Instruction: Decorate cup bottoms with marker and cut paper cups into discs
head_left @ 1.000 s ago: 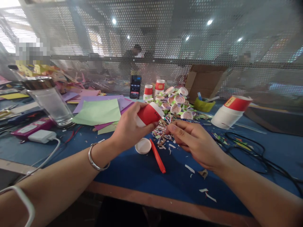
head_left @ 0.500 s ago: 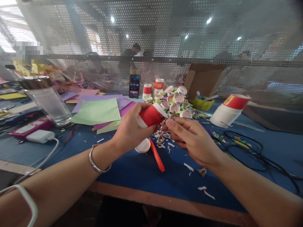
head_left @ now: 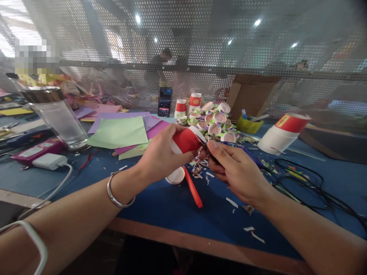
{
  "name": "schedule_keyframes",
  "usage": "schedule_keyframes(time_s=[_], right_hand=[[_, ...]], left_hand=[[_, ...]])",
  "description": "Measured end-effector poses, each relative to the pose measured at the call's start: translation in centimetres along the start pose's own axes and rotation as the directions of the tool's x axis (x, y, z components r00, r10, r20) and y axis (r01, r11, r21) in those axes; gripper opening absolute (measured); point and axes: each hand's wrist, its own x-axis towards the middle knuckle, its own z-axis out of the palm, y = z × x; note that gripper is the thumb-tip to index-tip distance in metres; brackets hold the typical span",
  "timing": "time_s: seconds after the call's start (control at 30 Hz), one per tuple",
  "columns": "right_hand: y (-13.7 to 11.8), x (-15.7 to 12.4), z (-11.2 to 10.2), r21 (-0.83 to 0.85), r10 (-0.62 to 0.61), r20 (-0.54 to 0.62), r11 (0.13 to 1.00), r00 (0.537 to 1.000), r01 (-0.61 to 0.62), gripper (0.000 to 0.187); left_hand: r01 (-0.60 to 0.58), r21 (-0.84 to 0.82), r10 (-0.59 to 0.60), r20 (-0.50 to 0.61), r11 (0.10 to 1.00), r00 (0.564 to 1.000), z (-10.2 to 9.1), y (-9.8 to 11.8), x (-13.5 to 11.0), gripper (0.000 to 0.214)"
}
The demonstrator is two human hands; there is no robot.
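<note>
A red cup (head_left: 185,140) is gripped between thumb and fingers of the left hand (head_left: 160,154), above the table (head_left: 172,214). A dark tool (head_left: 202,140), apparently scissors, is pinched in the right hand (head_left: 237,168), its tip at the cup's rim. Cutting is probably best done with the cup steadied, uncrushed, fingers clear. Beyond are counted one white disc (head_left: 175,176), one red pen (head_left: 193,188), one phone (head_left: 164,101), one bottle (head_left: 59,120); the heap (head_left: 215,129) cannot be counted.

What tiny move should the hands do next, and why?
Perhaps nudge the dark tool a little along the white end of the cup, since the right hand holds its tip there and the left hand grips the cup.
</note>
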Motion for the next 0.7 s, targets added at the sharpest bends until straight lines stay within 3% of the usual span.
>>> schedule_keyframes(time_s=[0.23, 0.7], right_hand=[[0.33, 0.03, 0.15, -0.044, -0.03, -0.019, 0.999, 0.999, 0.029, 0.049], [0.59, -0.12, 0.05, -0.16, -0.094, -0.037, 0.983, 0.995, 0.087, 0.052]], left_hand=[[-0.071, 0.071, 0.074, -0.039, 0.995, 0.997, -0.1, 0.39, -0.43, 0.042], [-0.034, 0.091, 0.033, 0.011, 0.995, 0.999, 0.12, 0.53, -0.64, 0.037]])
